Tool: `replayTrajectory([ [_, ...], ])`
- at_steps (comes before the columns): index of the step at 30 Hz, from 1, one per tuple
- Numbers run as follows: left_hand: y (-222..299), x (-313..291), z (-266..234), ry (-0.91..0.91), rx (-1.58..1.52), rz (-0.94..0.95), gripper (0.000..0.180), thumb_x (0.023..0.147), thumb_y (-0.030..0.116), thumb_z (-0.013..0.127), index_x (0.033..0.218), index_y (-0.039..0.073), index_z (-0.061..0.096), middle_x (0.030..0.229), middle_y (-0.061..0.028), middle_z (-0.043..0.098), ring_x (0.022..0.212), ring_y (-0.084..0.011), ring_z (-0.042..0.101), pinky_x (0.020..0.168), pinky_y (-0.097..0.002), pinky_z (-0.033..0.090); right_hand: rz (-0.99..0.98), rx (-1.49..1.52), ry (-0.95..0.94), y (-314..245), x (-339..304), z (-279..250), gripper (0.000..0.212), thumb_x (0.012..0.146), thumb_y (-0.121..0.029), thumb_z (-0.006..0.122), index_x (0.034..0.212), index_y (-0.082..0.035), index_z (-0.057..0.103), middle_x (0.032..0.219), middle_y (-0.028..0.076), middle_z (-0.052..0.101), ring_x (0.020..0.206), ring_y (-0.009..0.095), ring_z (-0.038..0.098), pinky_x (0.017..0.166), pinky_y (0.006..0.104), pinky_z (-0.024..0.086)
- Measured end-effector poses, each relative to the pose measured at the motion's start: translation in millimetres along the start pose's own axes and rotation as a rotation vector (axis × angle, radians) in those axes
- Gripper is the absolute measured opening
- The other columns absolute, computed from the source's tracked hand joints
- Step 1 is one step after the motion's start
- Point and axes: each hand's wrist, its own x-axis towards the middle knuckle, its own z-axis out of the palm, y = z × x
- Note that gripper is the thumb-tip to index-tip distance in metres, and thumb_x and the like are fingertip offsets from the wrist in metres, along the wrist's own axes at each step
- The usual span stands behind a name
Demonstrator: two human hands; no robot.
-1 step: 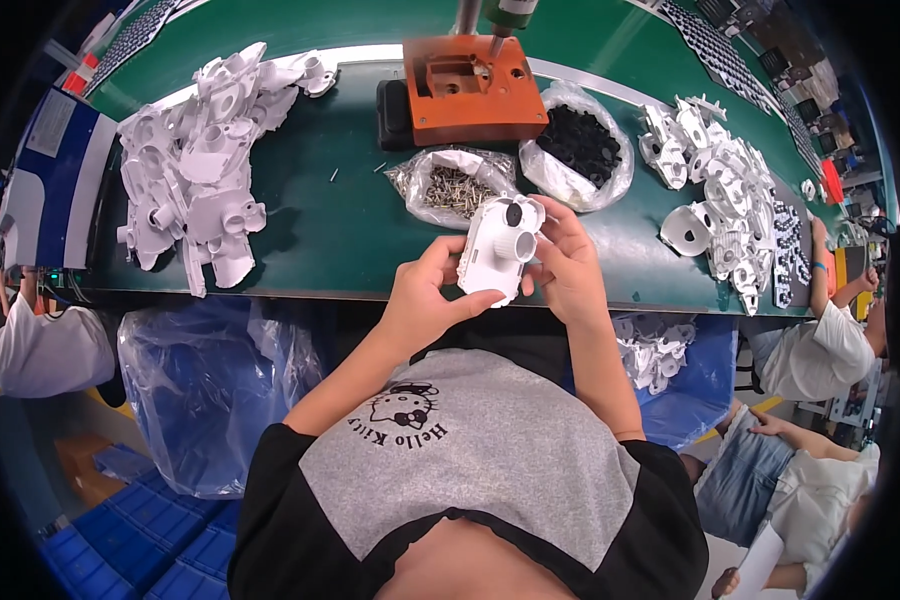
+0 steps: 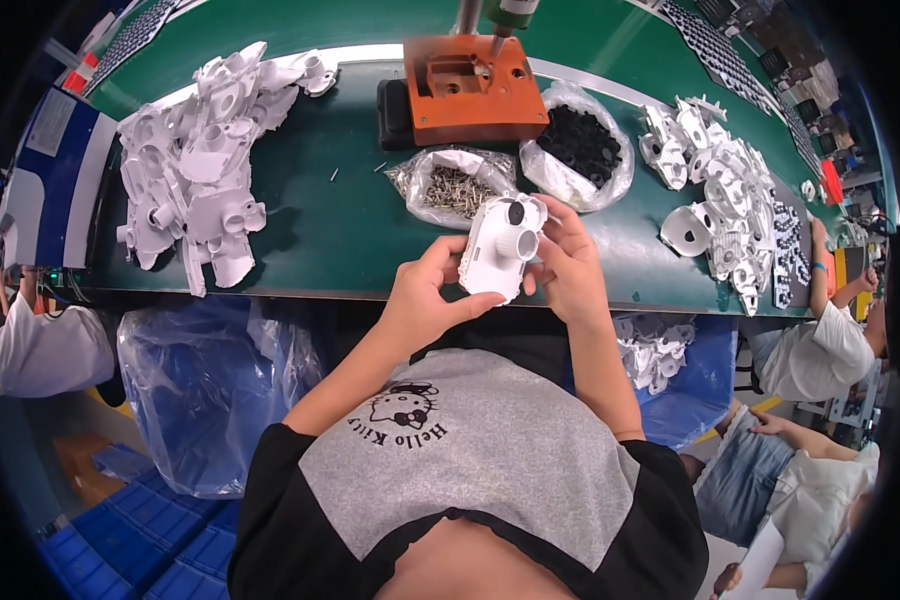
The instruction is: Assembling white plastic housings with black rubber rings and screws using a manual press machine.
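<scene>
Head view: the white plastic housing [image 2: 488,270] is up in both hands, just over the near edge of the green table [image 2: 340,235], tilted a bit, w/ its round tube [image 2: 517,244] facing up and a black round pc. [image 2: 516,213] near its top end. L hand [image 2: 425,295] has the low L side: thumb pressed flat on the front, other fingers bent behind the edge, so it pinches the housing. R hand [image 2: 573,262] has the R side, fingers curled round the edge and thumb by the tube; some fingertips are hidden, so can't tell how they sit. Just past the housing is a clear bag [image 2: 413,203] of small metal screws [image 2: 457,190], & next to it, on the R, a white bag [image 2: 562,190] full of black pcs. [image 2: 582,145]. Behind both is an orange block [image 2: 478,122] w/ holes, w/ a driver [image 2: 510,15] pointing down at it. A big pile of white parts [image 2: 210,150] is on the L, another white pile [image 2: 730,190] on the R. Two loose screws [image 2: 334,175] lie btwn. the L pile & the clear bag. Under the table, R side, more white pcs. [image 2: 655,350] sit in a blue liner [image 2: 695,400].
</scene>
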Motion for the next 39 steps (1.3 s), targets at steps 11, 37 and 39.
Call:
replayTrajectory([
  [11, 10, 36, -35, 0.097, -0.159, -0.135, 0.020, 0.092, 0.016, 0.052, 0.104, 0.000, 0.058, 0.072, 0.0021, 0.056, 0.054, -0.0015, 0.046, 0.046, -0.0170, 0.035, 0.124, -0.168, -0.191, -17, 21, 4, 0.044, 0.083, -0.005, 0.058, 0.124, 0.004, 0.044, 0.096, 0.008, 0.059, 0.071, 0.012, 0.056, 0.058, 0.0240, 0.047],
  [37, 52, 149, -48, 0.120, 1.297, 1.006, 0.016, 0.073, 0.007, 0.063, 0.086, 0.007, 0.055, 0.087, -0.0105, 0.061, 0.084, -0.0259, 0.063, 0.069, -0.0352, 0.051, -0.312, -0.826, 0.292, -81, 114, -68, 0.030, 0.082, -0.016, 0.058, 0.103, 0.005, 0.061, 0.083, 0.013, 0.068, 0.068, 0.014, 0.062, 0.062, 0.0251, 0.049],
  [39, 52, 155, -46, 0.160, 1.319, 1.035, 0.014, 0.073, 0.007, 0.062, 0.084, 0.008, 0.054, 0.085, -0.0108, 0.061, 0.084, -0.0258, 0.063, 0.069, -0.0351, 0.051, -0.303, -0.841, 0.331, -84, 116, -85, 0.029, 0.080, -0.014, 0.058, 0.101, 0.005, 0.062, 0.083, 0.013, 0.068, 0.072, 0.016, 0.064, 0.066, 0.0264, 0.050],
])
